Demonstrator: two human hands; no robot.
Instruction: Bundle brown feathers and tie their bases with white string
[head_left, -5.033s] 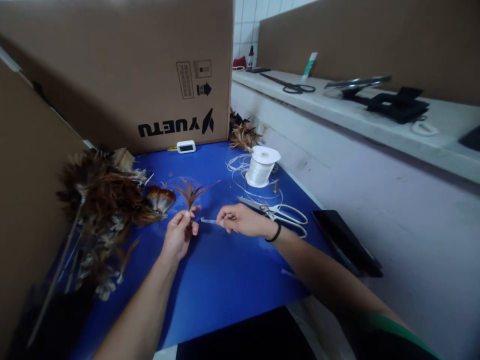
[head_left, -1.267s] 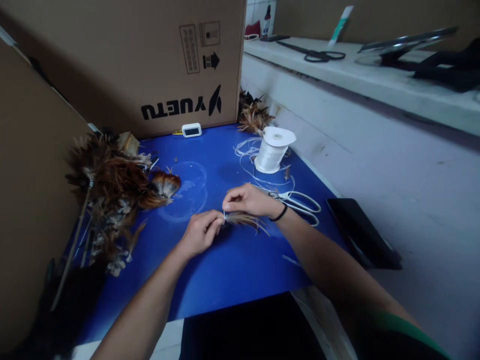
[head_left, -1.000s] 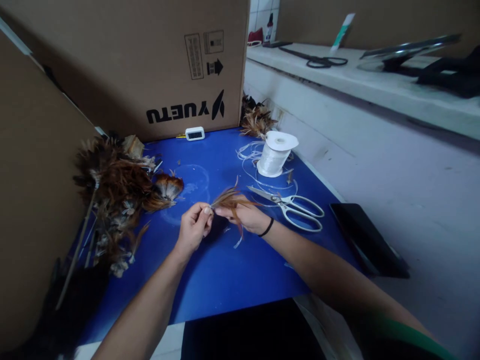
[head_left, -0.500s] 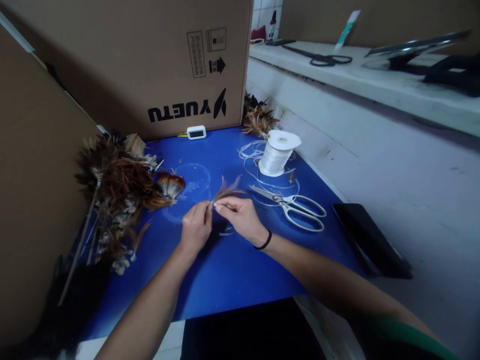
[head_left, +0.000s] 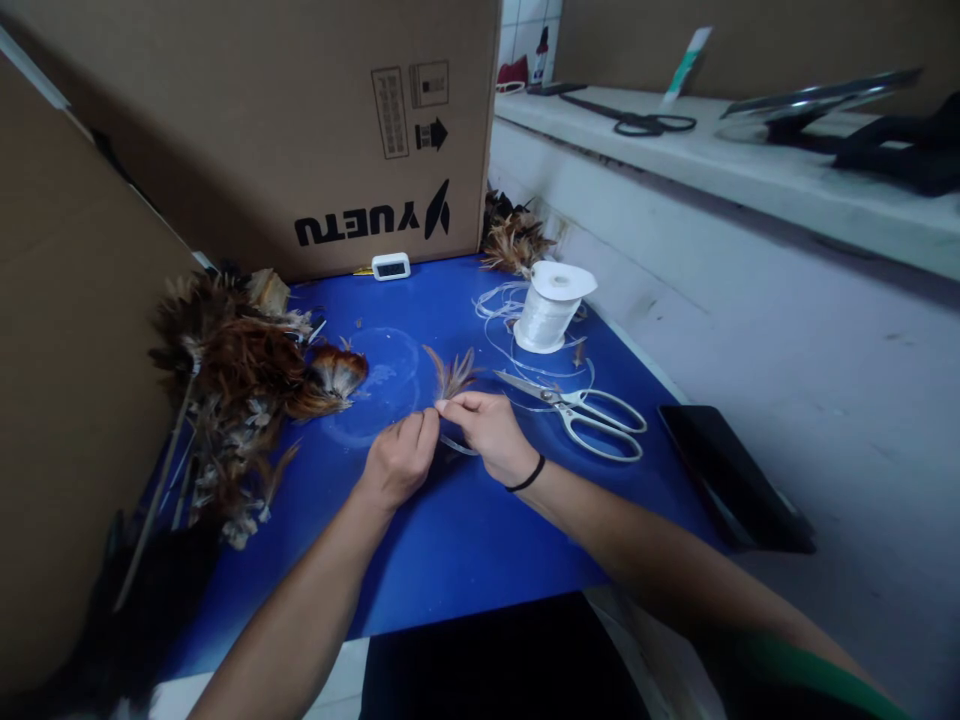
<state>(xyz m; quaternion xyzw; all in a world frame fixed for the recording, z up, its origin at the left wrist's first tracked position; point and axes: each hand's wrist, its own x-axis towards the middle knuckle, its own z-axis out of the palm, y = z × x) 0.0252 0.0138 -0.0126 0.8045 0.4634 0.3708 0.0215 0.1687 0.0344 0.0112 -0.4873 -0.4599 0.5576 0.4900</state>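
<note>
My right hand (head_left: 495, 438), with a black band at its wrist, pinches a small bunch of brown feathers (head_left: 453, 374) at the base. The feather tips fan upward above the blue table. Against its fingertips rests my left hand (head_left: 405, 455), closed in a pinch, and what lies between those fingers is hidden. A thin clear strip (head_left: 457, 447) shows just under the fingertips. White-handled scissors (head_left: 574, 408) lie partly open to the right of my right hand. Behind them stands a white spool of clear ribbon (head_left: 551, 315), with loose loops around its foot.
A big pile of brown feathers (head_left: 240, 380) fills the table's left side, and more feathers (head_left: 517, 240) sit at the back corner. A cardboard box (head_left: 247, 130) walls the back. A small white digital display (head_left: 391, 266) stands before it. A black phone-like slab (head_left: 731, 475) lies right.
The feather bunch has turned from pointing right to pointing upward. My left hand has shifted slightly right, up against the right fingertips. The clear strip now shows closer under the hands.
</note>
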